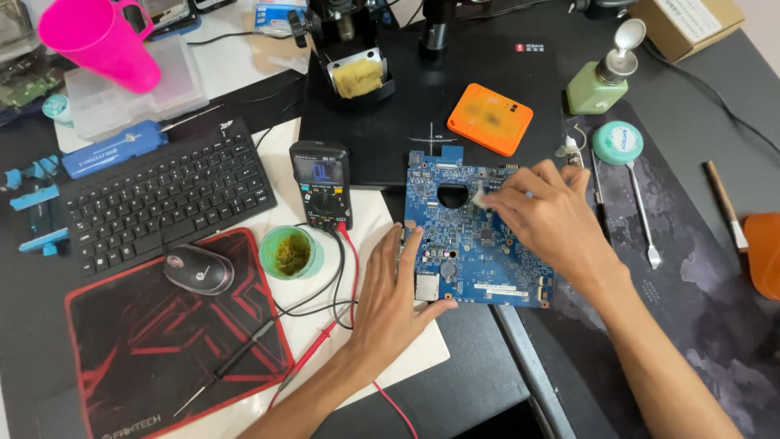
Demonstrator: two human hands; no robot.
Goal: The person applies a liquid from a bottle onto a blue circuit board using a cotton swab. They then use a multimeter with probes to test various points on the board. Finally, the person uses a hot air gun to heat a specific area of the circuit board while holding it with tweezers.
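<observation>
One blue circuit board (475, 244) lies flat at centre of the surface (715, 317), half on a black mat (390, 122), half on a white sheet (370, 219). Left hand (396, 297) open, palm down, fingers spread, pressing the board's 8 o'clock corner, gripping nothing. Right hand (548, 218) over the board's 2 o'clock area, fingertips pinched on a small pale wad (479, 197) touching the board just beside its round cutout. One multimeter (322, 183) at 9 o'clock of the board, display lit, one red lead (325, 345) and one black lead (244, 358) trailing toward 7 o'clock. One green cup (291, 252) just below the meter. One black keyboard (166, 195), one mouse (199, 270) on one red-and-black pad (175, 341), all at 9 o'clock, well apart from the board. One pink cup (101, 41) at 11 o'clock on a clear plastic box (134, 93). One orange square case (490, 118) at 12 o'clock of the board, one iron stand with sponge (357, 77) further up. One green pump bottle (605, 77), one round teal tin (617, 142), one metal spatula (646, 215), one brush (725, 203) at 1–3 o'clock. Surface dark grey, cluttered; cardboard box (686, 23) at the far corner. Can't see the room beyond the surface.
</observation>
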